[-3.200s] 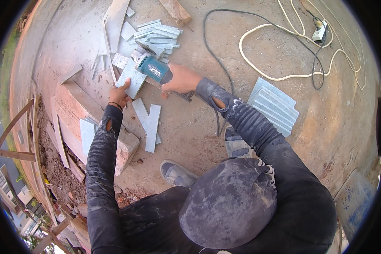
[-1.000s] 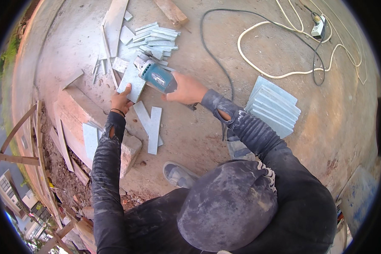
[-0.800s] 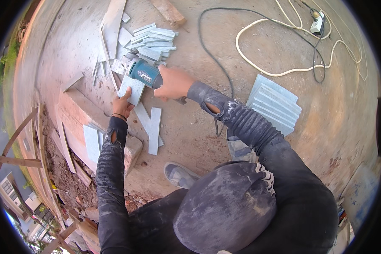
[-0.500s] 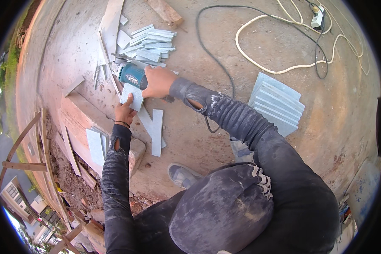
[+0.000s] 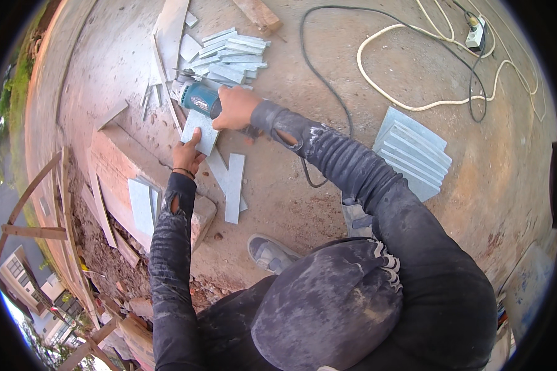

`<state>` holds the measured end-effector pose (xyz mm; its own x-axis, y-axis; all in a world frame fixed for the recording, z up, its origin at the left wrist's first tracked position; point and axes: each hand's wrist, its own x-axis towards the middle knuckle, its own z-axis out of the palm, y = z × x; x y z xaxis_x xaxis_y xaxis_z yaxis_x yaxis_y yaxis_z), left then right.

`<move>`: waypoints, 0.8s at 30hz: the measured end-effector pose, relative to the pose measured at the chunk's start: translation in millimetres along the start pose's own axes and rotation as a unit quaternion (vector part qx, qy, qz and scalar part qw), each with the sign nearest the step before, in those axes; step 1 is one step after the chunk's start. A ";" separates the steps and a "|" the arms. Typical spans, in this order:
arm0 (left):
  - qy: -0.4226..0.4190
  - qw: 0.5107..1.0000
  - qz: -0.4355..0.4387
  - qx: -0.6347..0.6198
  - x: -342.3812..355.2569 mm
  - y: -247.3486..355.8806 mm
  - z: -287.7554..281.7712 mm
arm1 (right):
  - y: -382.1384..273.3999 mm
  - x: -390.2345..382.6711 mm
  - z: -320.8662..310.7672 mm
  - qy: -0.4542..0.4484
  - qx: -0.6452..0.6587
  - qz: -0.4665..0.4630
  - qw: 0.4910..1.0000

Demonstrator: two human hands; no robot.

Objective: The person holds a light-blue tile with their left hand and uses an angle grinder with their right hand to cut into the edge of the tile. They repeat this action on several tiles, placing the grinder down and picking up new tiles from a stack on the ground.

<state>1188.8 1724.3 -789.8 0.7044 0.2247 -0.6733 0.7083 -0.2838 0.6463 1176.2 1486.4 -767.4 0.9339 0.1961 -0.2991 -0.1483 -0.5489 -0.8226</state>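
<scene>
My right hand [image 5: 236, 109] is wrapped around the teal body of an angle grinder [image 5: 199, 99], whose head points left. My left hand [image 5: 189, 154] pinches a small pale grey-green stone tile piece [image 5: 201, 128], thumb on its top face and the other fingers largely hidden beneath. The tile lies close under the grinder body; whether they touch, I cannot tell. Just beyond the grinder lies a heap of narrow cut tile strips [image 5: 232, 57]. Nearer to me, a longer tile strip [image 5: 234, 188] rests across another one on the ground.
A fanned stack of tiles [image 5: 411, 151] lies at the right. The grinder's dark cable [image 5: 328, 83] and a cream extension cord [image 5: 377, 86] curl toward a white socket block [image 5: 475, 36]. At the left are a concrete block [image 5: 127, 164], leaning tiles [image 5: 142, 204], rubble and timber rails [image 5: 34, 232].
The view has shifted slightly, so the ground things appear farther right and higher. Both hands keep their holds on the grinder and the tile piece, with little visible movement.
</scene>
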 end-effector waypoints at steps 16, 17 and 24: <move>-0.011 1.000 -0.012 0.017 6.0 -2.9 -1.3 | -1.3 8.4 -3.3 -0.011 -0.013 -0.008 1.000; -0.010 1.000 -0.012 0.017 6.4 -3.2 -1.6 | -1.6 8.3 -3.5 -0.014 -0.013 -0.008 1.000; -0.002 0.999 -0.018 0.031 8.7 -2.8 -0.8 | 3.1 6.3 -0.8 0.002 -0.017 -0.010 1.000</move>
<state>1193.0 1727.8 -797.1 0.6776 0.2324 -0.6977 0.7294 -0.3332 0.5974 1181.9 1485.3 -771.4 0.9380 0.2038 -0.2805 -0.1182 -0.5725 -0.8114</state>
